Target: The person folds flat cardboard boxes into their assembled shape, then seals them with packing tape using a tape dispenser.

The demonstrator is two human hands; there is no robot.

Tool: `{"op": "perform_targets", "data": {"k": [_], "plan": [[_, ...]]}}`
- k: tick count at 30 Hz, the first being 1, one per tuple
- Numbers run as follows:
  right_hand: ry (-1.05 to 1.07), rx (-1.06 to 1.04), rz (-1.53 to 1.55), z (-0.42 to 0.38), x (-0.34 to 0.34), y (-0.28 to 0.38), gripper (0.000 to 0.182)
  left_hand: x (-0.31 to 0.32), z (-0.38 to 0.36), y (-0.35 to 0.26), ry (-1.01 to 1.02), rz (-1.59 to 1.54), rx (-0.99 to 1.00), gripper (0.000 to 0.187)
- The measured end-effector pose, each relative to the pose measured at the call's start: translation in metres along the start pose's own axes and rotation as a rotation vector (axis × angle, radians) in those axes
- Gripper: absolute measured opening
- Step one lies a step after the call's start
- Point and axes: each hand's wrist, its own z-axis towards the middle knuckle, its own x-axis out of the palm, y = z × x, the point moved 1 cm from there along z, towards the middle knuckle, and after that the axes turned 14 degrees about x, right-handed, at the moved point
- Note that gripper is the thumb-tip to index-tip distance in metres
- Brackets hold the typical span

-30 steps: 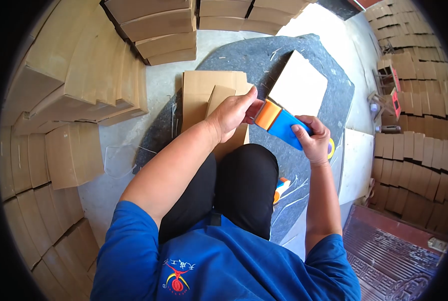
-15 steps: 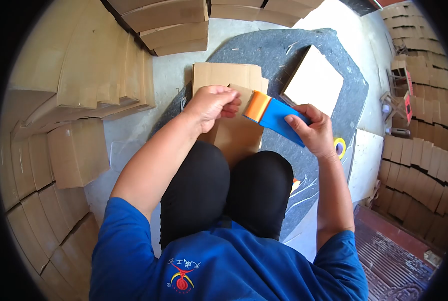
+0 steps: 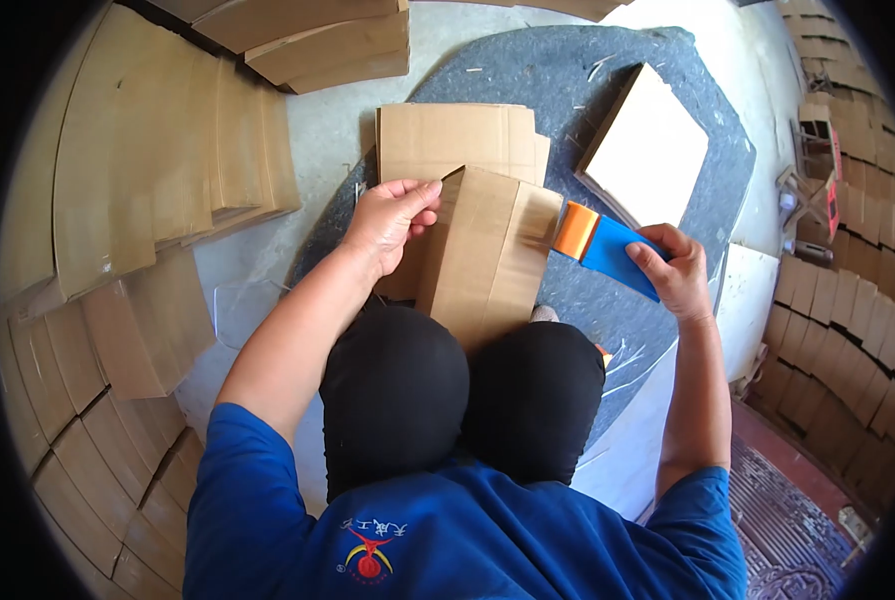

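Note:
A brown cardboard box (image 3: 502, 240) stands in front of my knees, its long top seam facing up. My left hand (image 3: 387, 220) is at the box's left upper edge with thumb and fingers pinched together; whatever lies between them is too small to make out. Wrapped in my right hand (image 3: 677, 270) is a blue tape dispenser (image 3: 622, 262) with an orange front part (image 3: 575, 232). The dispenser's front end is close to the right side of the box. Behind the box lie flattened cardboard sheets (image 3: 457, 135).
A dark slab (image 3: 527, 70) lies under the work. On its right rests a pale-topped stack of board (image 3: 652, 150). Cardboard stacks (image 3: 137, 150) crowd the left side, with more piles (image 3: 847, 300) along the right. A small red-marked stool (image 3: 817, 180) stands far right.
My right hand has moved right with the tape dispenser, away from my left hand. My left hand has shifted slightly left. The box's top now shows between them.

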Motion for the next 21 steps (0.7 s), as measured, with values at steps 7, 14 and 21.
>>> {"op": "perform_targets", "data": {"k": [7,14,21], "plan": [[0.049,0.044,0.088,0.023,0.014,-0.033,0.036,0.022,0.001,0.028,0.034,0.594,0.378,0.035],[0.040,0.068,0.105,0.022,0.013,-0.040,0.038,0.034,0.019,-0.005,-0.004,0.902,0.864,0.028],[0.056,-0.015,0.118,0.019,0.010,-0.041,0.038,0.095,0.047,-0.031,0.518,1.212,0.527,0.031]]}}
